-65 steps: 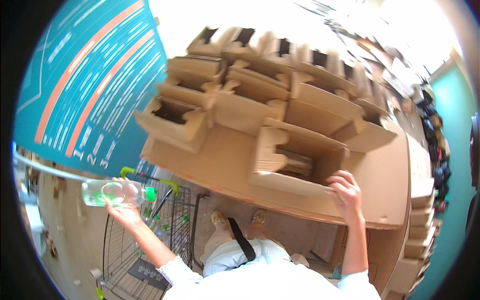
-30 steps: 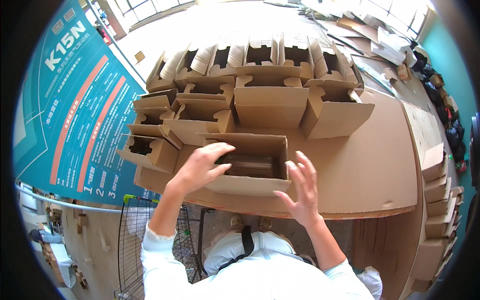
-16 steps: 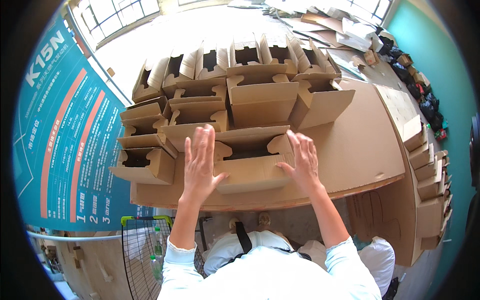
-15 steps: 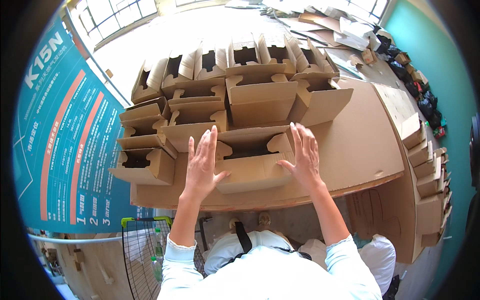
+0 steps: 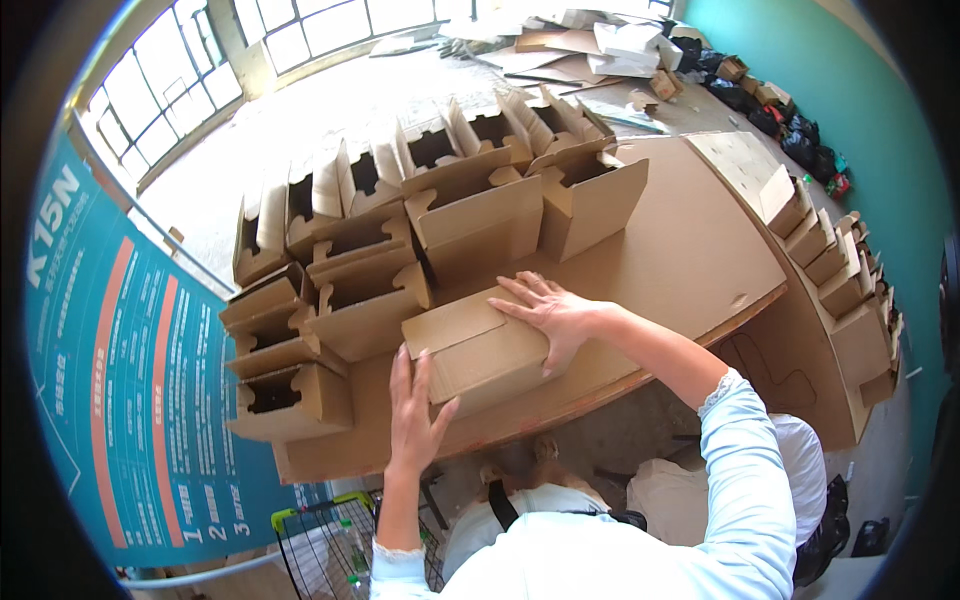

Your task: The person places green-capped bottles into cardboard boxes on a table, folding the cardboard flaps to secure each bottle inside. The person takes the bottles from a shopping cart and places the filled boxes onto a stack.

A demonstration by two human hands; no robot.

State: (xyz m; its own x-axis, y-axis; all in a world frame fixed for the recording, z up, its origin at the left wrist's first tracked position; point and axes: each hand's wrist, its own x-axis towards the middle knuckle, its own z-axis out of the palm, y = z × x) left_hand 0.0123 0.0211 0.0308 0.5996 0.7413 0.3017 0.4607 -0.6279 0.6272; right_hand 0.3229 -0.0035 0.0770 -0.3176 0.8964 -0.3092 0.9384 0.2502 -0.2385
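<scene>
A brown cardboard box (image 5: 490,362) lies in front of me with its top flaps folded down. Across the right part of its top rests my right hand (image 5: 558,318), open with the fingers spread and the thumb over the near side. My left hand (image 5: 415,415) is open at the box's left end, its straight fingertips against that edge. Neither hand is wrapped round anything. Just behind and left stand several upright cardboard boxes with raised flaps, among them a box (image 5: 370,320) close to the closed one and a larger box (image 5: 480,230).
A cardboard sheet (image 5: 690,250) covers the table under the boxes. More open boxes (image 5: 835,265) line up on the right. At the left hangs a blue-green banner (image 5: 130,370); below it is a black wire cart (image 5: 320,550) with bottles. Black bags (image 5: 800,145) lie along the far wall.
The front box's open top is now covered by its flaps. My right hand has come inward onto it, and my left hand sits lower at its left end. The view has turned.
</scene>
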